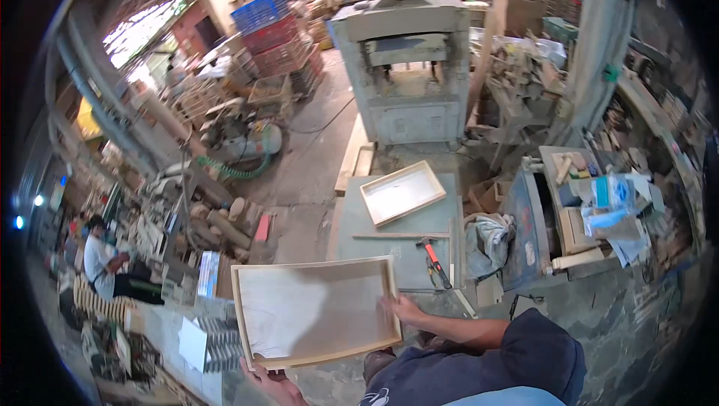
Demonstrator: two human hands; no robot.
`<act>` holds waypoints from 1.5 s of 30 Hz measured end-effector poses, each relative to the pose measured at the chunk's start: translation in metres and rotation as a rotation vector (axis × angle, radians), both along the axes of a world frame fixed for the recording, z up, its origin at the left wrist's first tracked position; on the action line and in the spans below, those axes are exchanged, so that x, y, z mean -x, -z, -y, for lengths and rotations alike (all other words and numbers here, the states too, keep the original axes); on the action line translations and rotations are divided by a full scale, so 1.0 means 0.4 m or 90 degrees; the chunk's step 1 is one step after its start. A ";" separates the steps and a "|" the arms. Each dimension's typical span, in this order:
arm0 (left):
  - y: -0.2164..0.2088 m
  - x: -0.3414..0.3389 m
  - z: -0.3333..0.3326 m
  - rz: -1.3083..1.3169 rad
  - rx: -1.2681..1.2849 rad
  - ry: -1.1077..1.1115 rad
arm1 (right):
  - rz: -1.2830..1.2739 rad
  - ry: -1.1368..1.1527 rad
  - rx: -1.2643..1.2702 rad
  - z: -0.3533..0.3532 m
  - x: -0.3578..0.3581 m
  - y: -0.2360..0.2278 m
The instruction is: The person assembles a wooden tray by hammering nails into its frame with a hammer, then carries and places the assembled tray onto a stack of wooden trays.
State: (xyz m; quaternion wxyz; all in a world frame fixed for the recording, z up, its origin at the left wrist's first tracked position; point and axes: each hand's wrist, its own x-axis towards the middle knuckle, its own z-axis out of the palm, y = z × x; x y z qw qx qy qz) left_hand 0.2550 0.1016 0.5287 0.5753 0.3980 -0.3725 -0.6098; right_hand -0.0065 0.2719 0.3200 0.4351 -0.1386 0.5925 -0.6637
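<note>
A large shallow wooden tray with a pale base and raised light-wood sides is held up in front of me, tilted so its inside shows. My left hand grips its near left corner, fingers partly hidden under the rim. On the right side, my right hand is closed around the side wall. Beyond it, a smaller wooden tray lies at an angle on a grey-green work board. A hammer with a red and black handle rests there, near a thin wooden strip.
A large grey machine stands past the board. To the right are a crumpled grey sack and a bench heaped with wood pieces and plastic packs. At left, a person sits; stacked crates and an air compressor stand farther back.
</note>
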 end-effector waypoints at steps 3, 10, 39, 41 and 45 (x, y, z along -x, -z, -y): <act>0.014 -0.114 -0.068 0.034 -0.057 -0.041 | -0.012 0.012 -0.053 0.003 -0.020 -0.103; 0.204 -0.345 -0.178 0.585 -0.045 -0.070 | -0.105 -0.098 0.054 0.012 -0.015 -0.111; 0.438 -1.219 -0.389 0.570 -0.178 -0.538 | -0.604 -0.495 0.239 0.323 -0.976 -0.408; 0.408 -1.231 -0.362 0.549 -0.174 -0.544 | -0.572 -0.473 0.275 0.348 -1.006 -0.415; 0.371 -1.238 -0.310 0.609 -0.178 -0.545 | -0.565 -0.515 0.220 0.436 -1.008 -0.387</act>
